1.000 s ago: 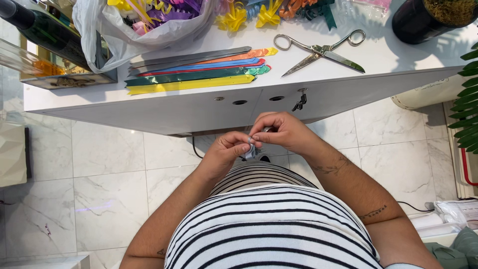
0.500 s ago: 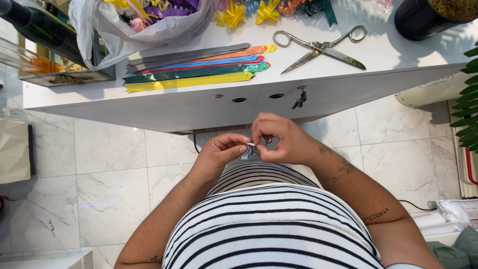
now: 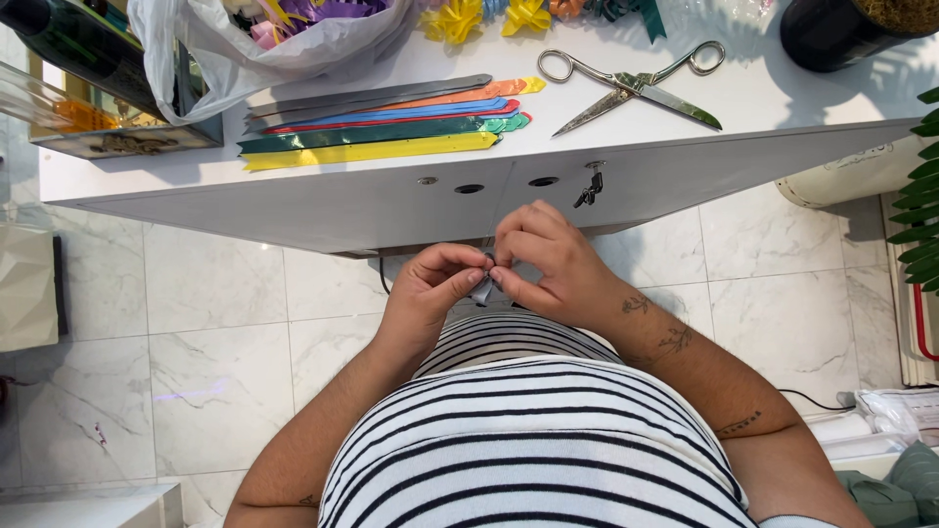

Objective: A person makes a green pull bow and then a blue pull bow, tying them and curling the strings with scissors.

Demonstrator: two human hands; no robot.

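Observation:
My left hand (image 3: 430,288) and my right hand (image 3: 546,264) meet in front of my striped shirt, below the edge of the white table (image 3: 323,205). Both pinch a small grey ribbon piece (image 3: 482,289) between fingertips; most of it is hidden by my fingers. On the table above lie several flat ribbon strips (image 3: 381,122) in grey, orange, blue, red, green and yellow, side by side. Steel scissors (image 3: 631,83) rest to their right, blades shut.
A plastic bag (image 3: 264,44) of coloured ribbon bows sits at the table's back left, beside a dark bottle (image 3: 68,39). Yellow bows (image 3: 489,18) lie at the back. A black pot (image 3: 841,29) stands at the right. Marble floor tiles (image 3: 196,332) lie below; a plant (image 3: 919,205) is at right.
Both hands stay together at my waist on the small grey piece; the fingers have shifted slightly, with the right hand now curled more over the left fingertips.

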